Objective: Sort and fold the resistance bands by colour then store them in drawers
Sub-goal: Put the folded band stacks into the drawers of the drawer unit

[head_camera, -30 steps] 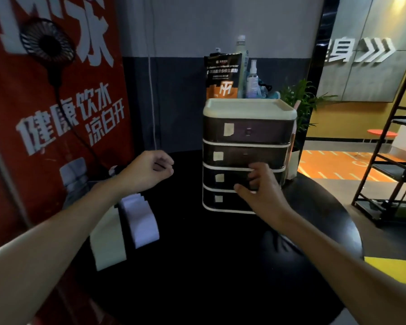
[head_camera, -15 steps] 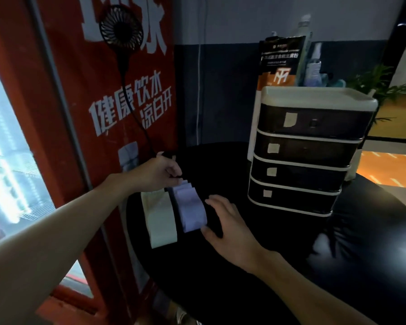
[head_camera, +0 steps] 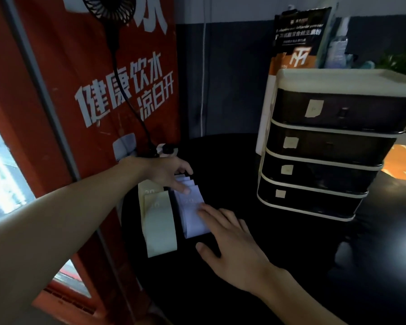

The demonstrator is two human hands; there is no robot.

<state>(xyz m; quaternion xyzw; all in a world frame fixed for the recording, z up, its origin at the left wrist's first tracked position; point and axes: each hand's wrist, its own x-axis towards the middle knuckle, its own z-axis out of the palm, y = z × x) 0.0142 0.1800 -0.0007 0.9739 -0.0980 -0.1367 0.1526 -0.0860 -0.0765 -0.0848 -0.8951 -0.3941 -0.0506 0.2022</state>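
1. Head view: folded purple bands (head_camera: pixel 192 211) and pale bands (head_camera: pixel 158 227) lie in separate stacks, side by side on the counter (head_camera: pixel 291 249), likely to keep the colours apart.
2. Straight fingers of the left hand (head_camera: pixel 168 173) rest on the purple stack's far end. The spread, empty right hand (head_camera: pixel 232 242) touches its near edge, probably to gather it.
3. All four drawers (head_camera: pixel 326 146) stand closed, well apart to the right.

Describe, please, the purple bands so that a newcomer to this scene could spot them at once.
On the black table, look left of the drawer unit, by the red banner. Two folded stacks lie side by side there. The purple bands are the right-hand stack, touched by the left hand and right hand; the cream bands beside them are paler and yellowish.
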